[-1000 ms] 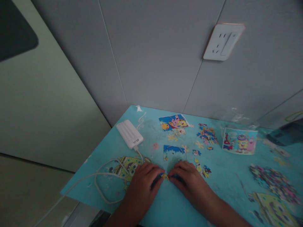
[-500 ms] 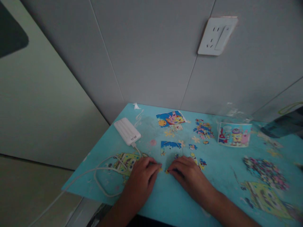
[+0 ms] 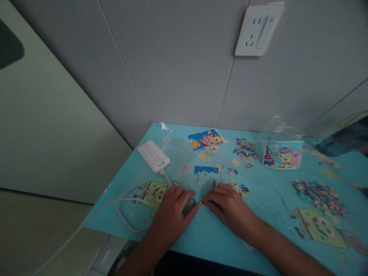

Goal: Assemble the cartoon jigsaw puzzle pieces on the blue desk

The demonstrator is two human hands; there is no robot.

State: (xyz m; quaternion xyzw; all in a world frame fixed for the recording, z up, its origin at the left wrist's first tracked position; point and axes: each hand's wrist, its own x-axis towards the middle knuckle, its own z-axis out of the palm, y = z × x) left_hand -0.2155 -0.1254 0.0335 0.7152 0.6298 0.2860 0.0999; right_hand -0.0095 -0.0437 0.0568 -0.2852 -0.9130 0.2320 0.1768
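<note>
My left hand (image 3: 173, 211) and my right hand (image 3: 225, 207) rest near the front edge of a turquoise cartoon-printed table (image 3: 267, 214). Their fingertips meet over small puzzle pieces (image 3: 192, 202), blue and yellow, lying between them. Both hands have fingers pressed together at the tips on these pieces. A partly joined blue section of puzzle (image 3: 206, 172) lies just beyond the hands. A few loose pieces (image 3: 240, 189) sit right of my right hand.
A white power bank (image 3: 153, 155) with a white cable (image 3: 123, 214) lies at the left. Further back are a finished puzzle section (image 3: 206, 138), a heap of pieces (image 3: 245, 149), a picture card (image 3: 282, 154), and another heap (image 3: 319, 191) at right. A wall socket (image 3: 258, 29) is above.
My hands stay together over the small pieces, fingertips shifting slightly. The view has drifted, so the table and socket sit a little higher and further left in the picture.
</note>
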